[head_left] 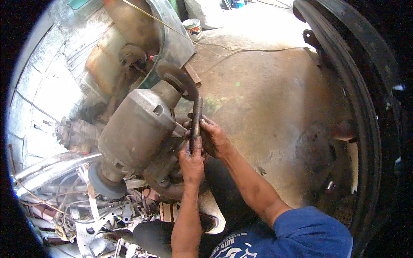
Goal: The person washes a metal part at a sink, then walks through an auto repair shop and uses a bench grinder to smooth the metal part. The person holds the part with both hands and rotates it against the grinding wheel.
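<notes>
A dark metal rod [197,112] stands nearly upright in both my hands, its far end at the rim of the round wheel [177,81] on a grey bench grinder [135,127]. I cannot tell whether the rod touches the wheel. My left hand [192,162] closes round the rod's near end, thumb along it. Higher up, my right hand [215,136] grips it from the right side. Dark grime covers the fingers, and some are hidden behind the rod. A second wheel [106,180] sits at the grinder's near left end.
Metal scrap and tangled wires [86,215] lie at the lower left. A curved greenish metal panel [174,34] stands beyond the grinder. A paint bucket [192,26] is at the back. Along the right runs a large dark curved frame [361,107]. A cable [249,50] crosses the floor.
</notes>
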`<state>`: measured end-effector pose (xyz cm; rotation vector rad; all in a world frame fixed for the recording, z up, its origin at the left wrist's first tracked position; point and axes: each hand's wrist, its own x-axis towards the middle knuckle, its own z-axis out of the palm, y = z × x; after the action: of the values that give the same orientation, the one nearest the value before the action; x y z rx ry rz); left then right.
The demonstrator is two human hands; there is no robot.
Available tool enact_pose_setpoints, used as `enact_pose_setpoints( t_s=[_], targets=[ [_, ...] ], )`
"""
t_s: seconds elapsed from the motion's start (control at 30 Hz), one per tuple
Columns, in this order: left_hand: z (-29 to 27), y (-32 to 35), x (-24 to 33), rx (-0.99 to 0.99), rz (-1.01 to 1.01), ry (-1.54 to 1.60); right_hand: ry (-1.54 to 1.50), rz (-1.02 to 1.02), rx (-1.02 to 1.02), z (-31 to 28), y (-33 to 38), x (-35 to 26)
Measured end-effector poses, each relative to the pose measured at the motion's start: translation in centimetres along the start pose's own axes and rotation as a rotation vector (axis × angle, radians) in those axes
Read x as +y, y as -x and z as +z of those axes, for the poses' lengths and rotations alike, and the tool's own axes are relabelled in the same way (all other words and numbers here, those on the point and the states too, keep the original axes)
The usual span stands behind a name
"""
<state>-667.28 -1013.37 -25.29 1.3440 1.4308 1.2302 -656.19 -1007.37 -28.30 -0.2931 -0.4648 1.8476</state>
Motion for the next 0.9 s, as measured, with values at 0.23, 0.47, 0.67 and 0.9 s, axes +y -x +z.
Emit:
enact_pose_setpoints(
  t_s=[0.23, 0.47, 0.67, 0.9],
  targets=[
    [0.1, -1.0, -0.5, -0.033, -0.003, 0.011, 0.01, -0.039, -0.045, -0.1, -0.3, -0.5],
    [-0.3, -0.8, -0.6, -0.172, -0.611, 1.157, 0.171, 0.046, 0.108, 0.6, -0.3, -1.2],
    [-1.5, -1.8, -1.9, -0.358, -0.791, 1.656, 0.002, 0.019, -0.006, 0.3, -0.4, -1.2],
    [-3.2, -2.9, -1.8, -0.32, -0.763, 1.605, 0.241, -0.087, 0.15, 0.4, -1.6, 0.8]
  ],
)
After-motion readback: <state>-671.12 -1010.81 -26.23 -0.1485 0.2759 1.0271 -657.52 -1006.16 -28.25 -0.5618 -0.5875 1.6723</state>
